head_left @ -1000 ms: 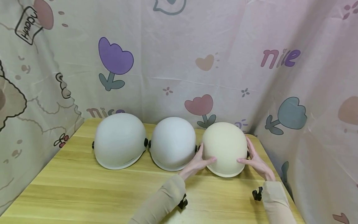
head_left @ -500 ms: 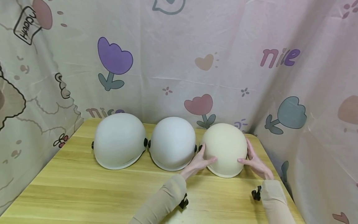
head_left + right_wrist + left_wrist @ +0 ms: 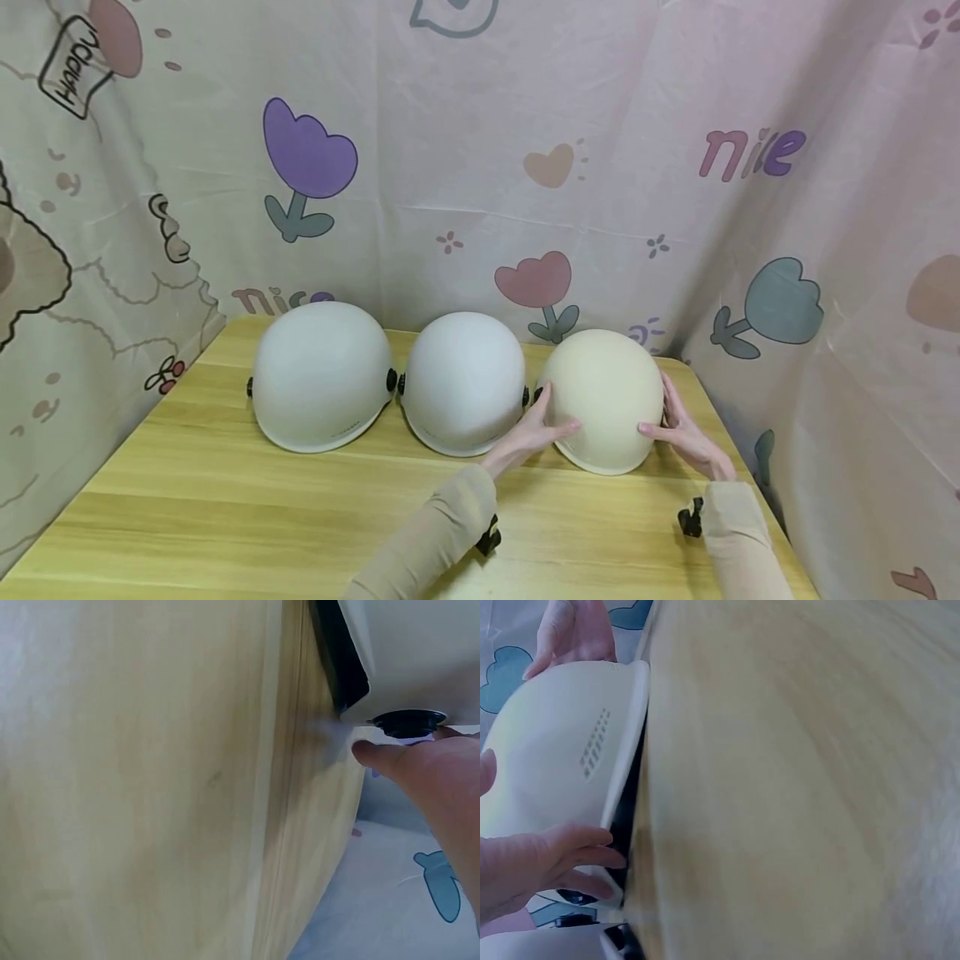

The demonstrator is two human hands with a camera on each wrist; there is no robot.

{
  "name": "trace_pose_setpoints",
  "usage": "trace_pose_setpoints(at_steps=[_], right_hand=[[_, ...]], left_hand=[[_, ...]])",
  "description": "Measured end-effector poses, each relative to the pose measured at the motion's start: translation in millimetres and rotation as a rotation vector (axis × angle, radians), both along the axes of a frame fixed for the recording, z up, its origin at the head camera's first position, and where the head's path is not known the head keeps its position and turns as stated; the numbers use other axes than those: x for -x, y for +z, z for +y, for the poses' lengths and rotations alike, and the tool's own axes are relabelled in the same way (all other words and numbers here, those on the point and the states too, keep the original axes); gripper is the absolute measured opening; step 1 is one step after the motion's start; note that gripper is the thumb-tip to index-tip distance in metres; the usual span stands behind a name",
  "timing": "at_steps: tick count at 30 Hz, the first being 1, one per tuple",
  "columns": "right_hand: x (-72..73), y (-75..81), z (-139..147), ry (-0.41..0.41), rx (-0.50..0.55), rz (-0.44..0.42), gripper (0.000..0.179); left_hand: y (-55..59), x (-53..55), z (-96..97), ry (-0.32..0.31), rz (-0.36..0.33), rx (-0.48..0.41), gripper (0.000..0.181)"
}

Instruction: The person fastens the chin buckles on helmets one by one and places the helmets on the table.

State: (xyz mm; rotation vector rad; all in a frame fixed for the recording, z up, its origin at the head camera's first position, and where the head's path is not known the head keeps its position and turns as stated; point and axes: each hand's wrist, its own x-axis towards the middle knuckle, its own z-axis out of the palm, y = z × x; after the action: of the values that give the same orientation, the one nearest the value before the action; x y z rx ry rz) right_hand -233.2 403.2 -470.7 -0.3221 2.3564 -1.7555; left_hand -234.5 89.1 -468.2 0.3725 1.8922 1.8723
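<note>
A cream helmet (image 3: 603,379) stands upright on the wooden table, rim down, at the right end of a row. My left hand (image 3: 529,432) holds its left side, thumb on the front of the shell. In the left wrist view, the left fingers (image 3: 577,859) curl at the lower rim, near a black side knob (image 3: 576,897). On the other side my right hand (image 3: 688,435) grips the shell with its thumb on the front. Its fingertips are mostly hidden behind the helmet. The right wrist view shows that hand beside another black knob (image 3: 409,722).
A white helmet (image 3: 463,383) stands close to the left of the cream one, and a larger off-white helmet (image 3: 322,375) ends the row. Behind them hangs a patterned curtain (image 3: 450,150). The wooden table (image 3: 247,517) has its right edge near my right forearm.
The cream helmet has turned and shifted very slightly to the left, and its left knob shows a little more. Both hands keep their hold on it. The other helmets stay put.
</note>
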Motion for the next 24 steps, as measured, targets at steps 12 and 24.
trace_pose_setpoints(at_steps=[12,24], right_hand=[[-5.1,12.1,-4.9,-0.111,0.054,0.045,0.092],[-4.1,14.7,-16.2,-0.329,-0.124,0.102,0.066]], left_hand=[[23.4,-7.5,-32.1,-0.133,0.083,0.049,0.097],[39.4,-10.6,-83.9,0.060,0.236,-0.002,0.086]])
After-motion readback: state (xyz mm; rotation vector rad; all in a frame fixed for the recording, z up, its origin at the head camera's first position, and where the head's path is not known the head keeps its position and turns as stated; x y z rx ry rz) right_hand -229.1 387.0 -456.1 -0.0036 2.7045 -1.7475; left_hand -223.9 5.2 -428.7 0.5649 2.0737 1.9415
